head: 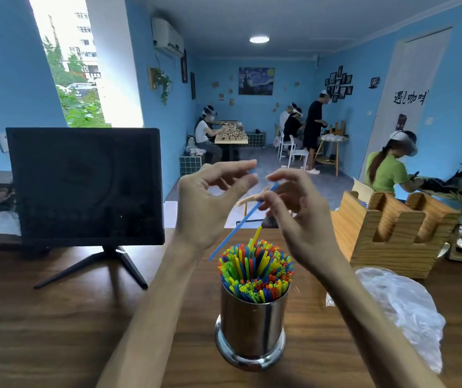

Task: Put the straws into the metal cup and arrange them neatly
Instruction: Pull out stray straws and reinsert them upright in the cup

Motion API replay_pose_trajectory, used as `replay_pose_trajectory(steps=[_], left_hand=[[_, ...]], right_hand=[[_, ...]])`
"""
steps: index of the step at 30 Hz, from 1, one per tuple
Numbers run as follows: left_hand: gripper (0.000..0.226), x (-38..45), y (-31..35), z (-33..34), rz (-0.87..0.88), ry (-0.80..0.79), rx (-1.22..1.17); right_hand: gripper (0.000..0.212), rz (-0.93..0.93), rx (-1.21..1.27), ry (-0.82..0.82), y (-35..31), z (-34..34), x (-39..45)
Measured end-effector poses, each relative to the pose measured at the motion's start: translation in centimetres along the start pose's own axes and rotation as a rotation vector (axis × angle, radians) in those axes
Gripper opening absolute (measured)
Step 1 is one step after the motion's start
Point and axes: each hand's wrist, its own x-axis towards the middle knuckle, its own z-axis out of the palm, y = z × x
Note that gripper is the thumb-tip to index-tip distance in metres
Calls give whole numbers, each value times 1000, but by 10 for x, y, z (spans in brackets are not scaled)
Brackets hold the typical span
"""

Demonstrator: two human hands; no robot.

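Blue straw [241, 223]: tilted, lower end left of metal cup [252, 323].
Right hand [294, 217]: apparently pinching its upper end.
Left hand [210, 200]: loosely spread, empty.

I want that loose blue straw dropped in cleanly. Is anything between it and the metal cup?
Only the cup's own load. The long blue straw, pinched by the right hand, slants above the shiny metal cup, whose mouth is packed with colourful plastic straws. One yellow straw sticks up towards it. The left hand holds nothing.
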Motion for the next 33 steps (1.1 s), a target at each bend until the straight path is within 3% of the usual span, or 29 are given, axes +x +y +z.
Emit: replay_pose_trajectory(steps=[4, 9, 15, 19, 21, 22, 24, 26, 27, 31, 33], left_hand=[[21, -10, 4, 4, 38, -29, 10], [25, -23, 4, 2, 86, -33, 120], [19, -23, 5, 5, 30, 3, -6], [19, -28, 2, 4, -6, 37, 50], [9, -32, 2, 1, -100, 101, 58], [28, -33, -1, 0, -184, 98, 68], [53, -32, -2, -3, -439, -86, 106], [58, -31, -4, -2, -673, -289, 82], [58, -31, -7, -1, -734, -305, 23], [31, -29, -15, 6, -774, 0, -375], [18, -26, -17, 9, -734, 107, -451]], right_hand=[[34, -52, -51, 32, 4, 13, -6], [17, -121, -126, 145, 9, 18, -9], [14, -2, 3, 52, 10, 26, -9], [8, -15, -9, 158, 15, 26, -7], [8, 18, 22, 266, 16, 23, -5], [11, 34, 30, 314, 16, 22, -5], [12, 38, 55, 364, 14, 21, -7], [11, 50, 120, 378, 10, 22, -10], [12, 73, 172, 384, 8, 23, -11], [24, 255, 343, 384, 5, 26, -20], [19, 372, 420, 341, 8, 24, -26]])
